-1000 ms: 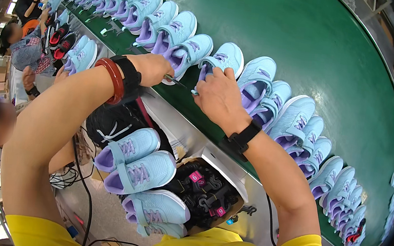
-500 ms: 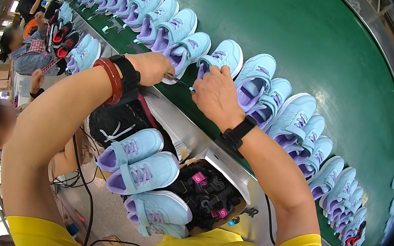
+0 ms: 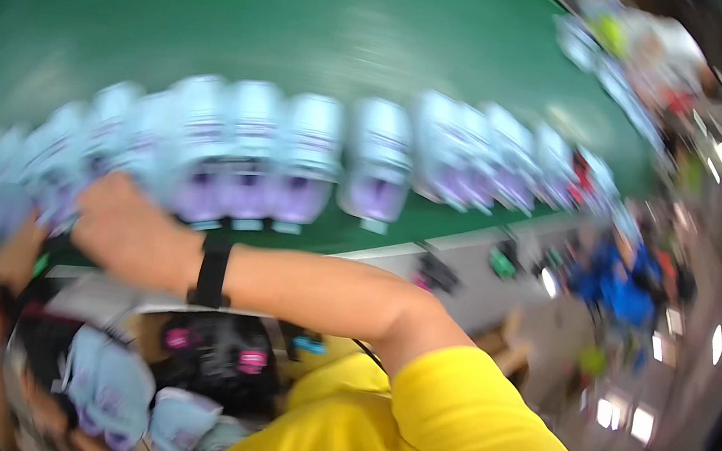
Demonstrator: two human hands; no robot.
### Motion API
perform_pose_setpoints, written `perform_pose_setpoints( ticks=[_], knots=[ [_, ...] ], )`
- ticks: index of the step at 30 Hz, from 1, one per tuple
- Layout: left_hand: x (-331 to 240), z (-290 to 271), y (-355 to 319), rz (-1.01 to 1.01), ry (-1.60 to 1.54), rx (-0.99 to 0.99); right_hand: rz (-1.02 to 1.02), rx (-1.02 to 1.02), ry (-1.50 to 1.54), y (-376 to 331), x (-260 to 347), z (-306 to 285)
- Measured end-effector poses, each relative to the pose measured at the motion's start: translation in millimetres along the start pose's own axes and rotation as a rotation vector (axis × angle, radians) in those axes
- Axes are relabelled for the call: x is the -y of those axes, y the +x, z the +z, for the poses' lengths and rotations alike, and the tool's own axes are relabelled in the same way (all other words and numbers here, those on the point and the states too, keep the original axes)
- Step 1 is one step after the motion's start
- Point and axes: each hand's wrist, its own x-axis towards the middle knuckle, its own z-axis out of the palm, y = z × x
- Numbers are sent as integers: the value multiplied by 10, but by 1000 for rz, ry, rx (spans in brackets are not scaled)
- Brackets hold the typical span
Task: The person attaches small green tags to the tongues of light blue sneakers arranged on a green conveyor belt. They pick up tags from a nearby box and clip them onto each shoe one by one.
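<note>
Nearest to me, my yellow sleeve (image 3: 442, 437) fills the lower right, and below the bench a heap of pale blue shoes (image 3: 116, 389) sits beside a black bag (image 3: 221, 353) with pink tabs. The whole view is smeared: my head has swung hard to the right since a second ago, when the belt ran away to the upper left and I looked squarely at both hands.

My right hand (image 3: 128, 231), black band on the wrist, now reaches across my body to the near edge of the belt (image 3: 270, 13), its knuckles against the lavender-toed shoe (image 3: 192, 190) at the left of the row. I cannot tell whether the fingers are closed on it; blur hides them. My left hand (image 3: 16, 248) is just beside it, lower, at the left end of the near edge, close to the right one but its grip is equally unreadable.

I judge the hands have stayed at the same shoe while only my gaze turned, so the work there is likely unbroken.

Further out, the row of shoes (image 3: 378, 168) runs rightward along the green belt. Beyond its right end, a seated person in blue (image 3: 623, 278) is a blur.
</note>
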Motion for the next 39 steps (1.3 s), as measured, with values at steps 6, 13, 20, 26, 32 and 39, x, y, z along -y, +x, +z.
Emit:
perform_pose_setpoints(
  ticks=[6, 13, 20, 26, 32, 39],
  knots=[
    [-72, 202, 167, 119, 165, -83, 828, -277, -116, -2878, -87, -2280],
    [585, 560, 676, 177, 108, -574, 1654, -185, -653, -5002, -230, -3833],
    [-538, 80, 378, 378, -79, -568, 1585, -175, -358, -5540, -369, -4015],
    [-768, 36, 340, 481, 54, -670, 1553, -318, -330, -5417, -430, -4114],
    [-791, -38, 513, 447, 22, -779, 1484, -147, -316, -5440, -530, -4329],
    [-327, 78, 559, 476, 105, -742, 1638, -468, 35, -5270, -527, -4548]
  ],
)
